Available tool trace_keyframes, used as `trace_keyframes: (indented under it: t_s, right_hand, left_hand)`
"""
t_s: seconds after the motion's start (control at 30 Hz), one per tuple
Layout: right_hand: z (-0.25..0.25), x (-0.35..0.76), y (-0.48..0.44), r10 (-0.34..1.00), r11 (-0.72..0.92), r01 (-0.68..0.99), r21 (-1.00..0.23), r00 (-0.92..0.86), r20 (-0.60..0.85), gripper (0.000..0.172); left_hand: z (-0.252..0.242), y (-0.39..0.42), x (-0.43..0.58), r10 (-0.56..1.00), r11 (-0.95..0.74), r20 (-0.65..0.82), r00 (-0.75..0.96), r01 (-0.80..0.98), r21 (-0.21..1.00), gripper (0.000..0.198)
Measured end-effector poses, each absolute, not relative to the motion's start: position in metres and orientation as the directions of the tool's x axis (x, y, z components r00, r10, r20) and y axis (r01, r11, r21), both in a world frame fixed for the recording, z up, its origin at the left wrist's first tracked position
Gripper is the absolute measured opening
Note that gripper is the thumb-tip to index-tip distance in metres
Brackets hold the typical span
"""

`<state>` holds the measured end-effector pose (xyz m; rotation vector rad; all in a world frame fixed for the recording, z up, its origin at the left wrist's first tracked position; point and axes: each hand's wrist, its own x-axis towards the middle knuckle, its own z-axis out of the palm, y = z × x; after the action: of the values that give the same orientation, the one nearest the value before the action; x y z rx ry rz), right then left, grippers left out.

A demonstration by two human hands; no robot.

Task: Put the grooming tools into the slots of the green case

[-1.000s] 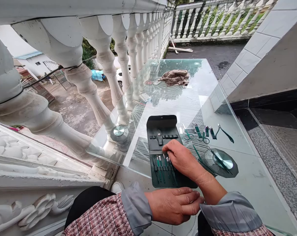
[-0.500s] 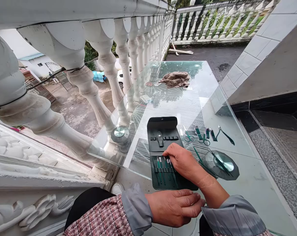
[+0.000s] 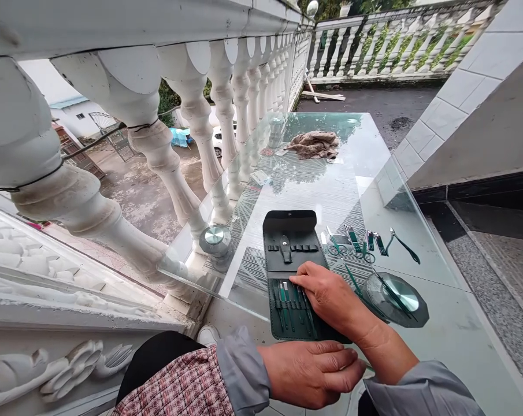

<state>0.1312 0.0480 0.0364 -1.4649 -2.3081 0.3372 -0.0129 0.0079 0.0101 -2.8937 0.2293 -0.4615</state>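
A dark green manicure case (image 3: 291,266) lies unfolded on the glass table (image 3: 313,190). Slim green manicure tools (image 3: 287,303) stand in its lower row of loops; most of the upper loops hold nothing. Over the right part of the case, my right hand (image 3: 330,294) is closed, thumb and forefinger together by the tool tips; whatever they pinch is hidden. My left hand (image 3: 313,372) lies at the case's near edge, fingers curled and pressed together, their inner side out of sight. Right of the case lie scissors (image 3: 338,245), nail clippers (image 3: 353,238) and a nipper (image 3: 404,247).
Several slim green tools (image 3: 393,294) rest on the glass above a round table support (image 3: 417,312). A crumpled brown cloth (image 3: 314,144) lies at the far end, with a small card (image 3: 260,177) nearer. White balusters (image 3: 192,110) line the left side; a tiled wall (image 3: 452,110) slopes at right.
The whole view has shifted slightly, so things appear a little lower and further right. Both hands keep nearly the same places at the case, and the tools lie as before.
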Motion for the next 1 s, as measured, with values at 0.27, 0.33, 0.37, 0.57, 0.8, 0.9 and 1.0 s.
trace_keyframes:
  t_s: [0.27, 0.33, 0.37, 0.57, 0.8, 0.9, 1.0]
  right_hand:
    - [0.032, 0.134, 0.043, 0.880, 0.473, 0.804, -0.361, -0.414, 0.232, 0.035]
    - [0.033, 0.134, 0.042, 0.889, 0.457, 0.808, -0.371, -0.400, 0.223, 0.035]
    - [0.033, 0.134, 0.042, 0.893, 0.448, 0.811, -0.375, -0.393, 0.217, 0.035]
    - [0.027, 0.135, 0.043, 0.892, 0.452, 0.806, -0.382, -0.397, 0.216, 0.033]
    - [0.026, 0.136, 0.043, 0.887, 0.459, 0.795, -0.396, -0.383, 0.258, 0.033]
    - [0.028, 0.137, 0.042, 0.886, 0.443, 0.797, -0.410, -0.318, 0.338, 0.033]
    - [0.034, 0.143, 0.043, 0.887, 0.382, 0.816, -0.435, -0.191, 0.420, 0.033]
  left_hand:
    - [0.010, 0.008, -0.013, -0.195, -0.960, 0.303, 0.933, -0.119, -0.252, 0.042]
    - [0.011, 0.008, -0.014, -0.198, -0.957, 0.285, 0.938, -0.121, -0.264, 0.042]
    - [0.012, 0.008, -0.014, -0.203, -0.954, 0.276, 0.940, -0.126, -0.273, 0.043]
    - [0.016, 0.008, -0.015, -0.200, -0.935, 0.267, 0.943, -0.102, -0.340, 0.045]
    - [0.015, 0.007, -0.015, -0.190, -0.938, 0.305, 0.933, -0.080, -0.338, 0.045]
    - [0.015, 0.007, -0.015, -0.195, -0.938, 0.304, 0.932, -0.087, -0.334, 0.045]
    - [0.017, 0.008, -0.015, -0.203, -0.942, 0.286, 0.937, -0.106, -0.319, 0.046]
